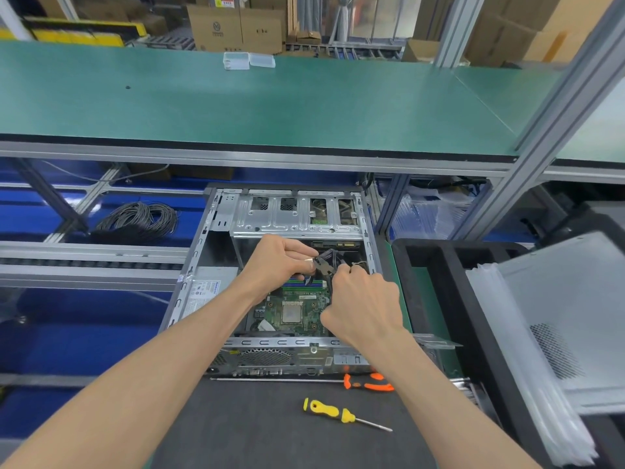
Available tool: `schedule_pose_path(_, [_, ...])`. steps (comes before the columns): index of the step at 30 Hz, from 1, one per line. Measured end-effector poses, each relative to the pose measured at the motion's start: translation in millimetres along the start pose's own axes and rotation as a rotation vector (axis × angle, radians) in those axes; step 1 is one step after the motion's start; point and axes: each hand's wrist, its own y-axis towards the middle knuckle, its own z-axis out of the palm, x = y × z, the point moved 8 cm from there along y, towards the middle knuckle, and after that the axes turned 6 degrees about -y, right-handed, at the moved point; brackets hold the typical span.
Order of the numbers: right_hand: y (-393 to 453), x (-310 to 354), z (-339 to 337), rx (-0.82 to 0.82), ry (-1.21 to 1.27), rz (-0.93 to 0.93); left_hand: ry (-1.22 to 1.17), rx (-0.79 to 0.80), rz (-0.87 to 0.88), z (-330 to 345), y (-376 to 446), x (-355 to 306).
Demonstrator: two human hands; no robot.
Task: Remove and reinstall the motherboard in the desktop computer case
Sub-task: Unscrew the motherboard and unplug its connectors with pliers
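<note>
Case: open grey steel desktop computer case [216,252] lies on its side on the dark tabletop [270,434], its rear port panel toward the person.
Motherboard: green motherboard [297,309] with a bare silver processor at its middle sits inside the case, on its floor; blue and green memory slots lie along its far edge.
Left hand: left hand [277,262] reaches into the case over the far edge of the board, fingers curled, thumb and fingertips pinching a bundle of black cables with a connector [326,262].
Right hand: right hand [363,299] is over the right side of the board, fingers curled down round the same cable bundle; what the fingertips touch is hidden.
Tools: yellow-handled screwdriver [341,412] and long orange-and-black-handled screwdriver [368,382] lie on the tabletop in front of the case, apart from each other.
Side: coil of grey cable [138,220] lies left of the case; a grey perforated metal side panel [568,316] rests at right.
Shelf: green shelf [270,106] above carries two clear plastic boxes [248,60].
</note>
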Motion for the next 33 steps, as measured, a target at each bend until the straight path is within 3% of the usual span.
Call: schedule_pose_path(33, [8.8, 1.8, 1.3, 0.066, 0.129, -0.014, 0.171, -0.049, 0.025, -1.5, -5.4, -8.6])
